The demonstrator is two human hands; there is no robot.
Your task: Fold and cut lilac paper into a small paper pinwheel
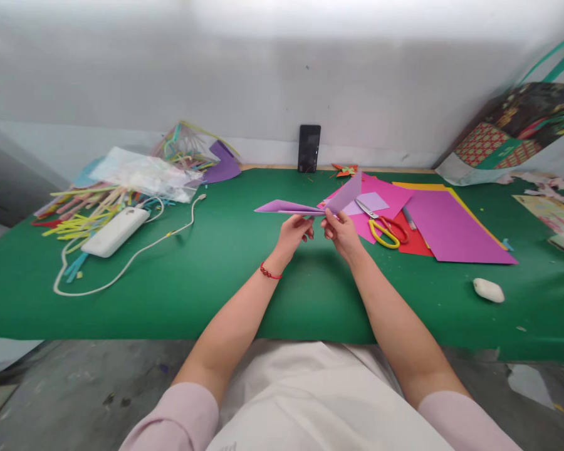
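Holding a folded purple paper [286, 207] up off the green worktop [216, 275], roughly centre, a bit right. Pinched from below by the left hand [295, 233], thumb and fingers closed on the bottom fold; red string bracelet [269, 272] on that wrist. Pinched likewise by the right hand [341, 230], just beside the left, fingertips clamped where the raised flap starts. Folded into a long flat point running left, plus one flap standing up to the right (layer count: can't tell). Clear of the worktop surface.

Just behind the right hand: yellow-and-red-handled scissors [378, 222] lying on a pink sheet [392, 195], blades over a small lilac sheet [373, 202]. Further right, stacked: large magenta sheet [455, 232] over a red sheet [416, 243] and a yellow sheet [425, 186]. Near the front right edge, well apart from the hands: white oval lump [489, 290].

Against the back wall, upright: black phone [309, 148]. Far left: white power bank [115, 232] with looped white cable [122, 270], next to a pile of coloured straws [82, 216] and a clear plastic bag [143, 170]. Far right corner: patterned tote bag [521, 128].
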